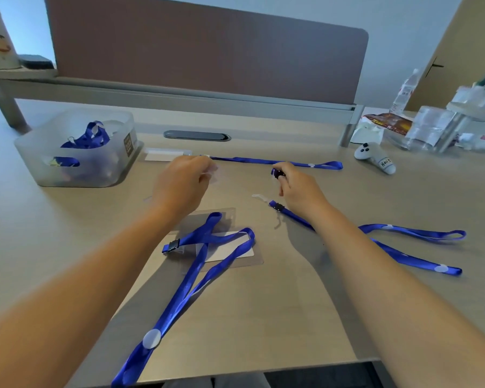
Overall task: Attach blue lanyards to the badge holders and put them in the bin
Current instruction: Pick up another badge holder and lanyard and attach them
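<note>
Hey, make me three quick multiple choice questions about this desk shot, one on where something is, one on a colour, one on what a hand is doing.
1. Where is the bin?
A. far left of the desk
B. near right corner
C. under the desk

2. What colour are the lanyards?
A. red
B. blue
C. green

3. What is the right hand doing?
A. lying flat
B. pinching a dark clip
C. reaching into the bin

Answers: 1 A, it sits beside the left hand. 2 B, every strap is blue. 3 B, its fingers close on the clip.

Translucent plastic bin [76, 152] sits far left w/ blue lanyards [88, 138] in it. Clear flat badge holder [230, 247] lies center-front, under looped blue fabric lanyard [191, 275]. White game controller [374, 158] far right.
</note>
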### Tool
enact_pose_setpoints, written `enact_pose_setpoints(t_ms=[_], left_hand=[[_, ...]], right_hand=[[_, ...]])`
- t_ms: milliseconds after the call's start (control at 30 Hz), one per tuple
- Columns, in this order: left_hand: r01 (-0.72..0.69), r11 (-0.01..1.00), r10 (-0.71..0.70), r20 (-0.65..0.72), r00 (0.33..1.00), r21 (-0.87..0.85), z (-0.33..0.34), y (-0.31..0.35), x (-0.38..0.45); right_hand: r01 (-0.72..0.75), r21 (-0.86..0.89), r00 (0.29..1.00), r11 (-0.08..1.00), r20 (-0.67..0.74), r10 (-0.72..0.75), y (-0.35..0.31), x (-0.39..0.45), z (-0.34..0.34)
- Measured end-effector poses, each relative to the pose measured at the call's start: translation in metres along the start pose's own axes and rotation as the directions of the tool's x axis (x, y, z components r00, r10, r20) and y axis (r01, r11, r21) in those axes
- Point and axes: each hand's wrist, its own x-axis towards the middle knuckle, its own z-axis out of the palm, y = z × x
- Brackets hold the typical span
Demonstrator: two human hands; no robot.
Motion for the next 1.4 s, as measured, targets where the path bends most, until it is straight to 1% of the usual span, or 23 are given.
enact_pose_setpoints(t_ms=[67,200,300,367,400,433,500,567,667,700,767,900,1000,1067,1133,1200,1300,1400], left_hand=[[0.001,1.000,-0.001,-0.004,1.000,-0.005,-0.004,0.001,-0.001],[-0.004,1.000,0.004,0.001,1.000,-0.006,-0.009,0.003,-0.006],[0.001,1.000,-0.001,-0.003,1.000,-0.006,-0.012,0.001,-0.008],[0.004,1.000,-0.004,-0.014,1.000,-0.013,-0.013,-0.001,-0.009],[0.009,1.000,-0.009,-0.020,1.000,-0.017,-0.013,-0.002,-0.009],[0.014,1.000,-0.015,-0.027,1.000,-0.026,-0.013,-0.003,-0.008],[0.034,0.998,-0.037,-0.047,0.998,-0.059,-0.013,-0.004,-0.007],[0.086,0.989,-0.094,-0.068,0.993,-0.122,-0.014,-0.003,-0.005],[0.178,0.954,-0.207,-0.102,0.973,-0.242,-0.015,-0.001,-0.002],[0.192,0.943,-0.229,-0.109,0.967,-0.273,-0.016,-0.001,-0.001],[0.211,0.923,-0.260,-0.116,0.959,-0.323,-0.018,-0.001,0.001],[0.245,0.891,-0.310,-0.119,0.943,-0.382,-0.021,-0.004,0.004],[0.258,0.877,-0.329,-0.114,0.938,-0.406,-0.022,-0.006,0.004],[0.263,0.871,-0.336,-0.111,0.935,-0.415,-0.022,-0.007,0.003],[0.264,0.870,-0.338,-0.113,0.934,-0.417,-0.022,-0.008,0.004],[0.267,0.866,-0.343,-0.113,0.933,-0.424,-0.022,-0.007,0.003],[0.275,0.849,-0.357,-0.106,0.928,-0.451,-0.021,-0.007,0.004],[0.290,0.825,-0.377,-0.090,0.922,-0.485,-0.020,-0.006,0.005]], right_hand=[[0.053,-0.074,0.999,0.996,0.009,-0.052,-0.005,-0.002,-0.002],[0.043,-0.136,0.999,0.990,0.022,-0.041,-0.010,-0.003,-0.002],[0.059,-0.185,0.997,0.981,-0.031,-0.066,-0.012,-0.004,-0.001],[0.076,-0.183,0.994,0.980,-0.059,-0.088,-0.014,-0.005,0.000],[0.075,-0.147,0.994,0.986,-0.071,-0.086,-0.016,-0.005,0.000],[0.067,-0.075,0.994,0.995,-0.082,-0.073,-0.018,-0.005,0.000],[0.029,0.131,0.997,0.991,-0.068,-0.020,-0.023,-0.005,-0.002],[-0.024,0.274,0.999,0.961,-0.023,0.032,-0.028,-0.005,-0.002],[-0.080,0.409,0.997,0.909,0.043,0.069,-0.037,-0.002,-0.003],[-0.087,0.428,0.996,0.900,0.055,0.070,-0.040,-0.002,-0.003],[-0.059,0.401,0.998,0.914,0.042,0.046,-0.044,-0.002,-0.002],[0.054,0.332,0.997,0.942,-0.064,-0.035,-0.052,-0.005,0.000],[0.078,0.283,0.996,0.956,-0.059,-0.063,-0.058,-0.007,0.002],[0.076,0.291,0.997,0.954,-0.041,-0.066,-0.061,-0.007,0.005],[0.058,0.327,0.998,0.943,-0.025,-0.052,-0.062,-0.006,0.008],[0.018,0.410,1.000,0.912,-0.010,-0.015,-0.062,-0.003,0.010],[-0.023,0.558,1.000,0.829,0.009,0.021,-0.067,-0.001,0.009],[-0.027,0.650,1.000,0.760,0.008,0.029,-0.074,0.001,0.009]])
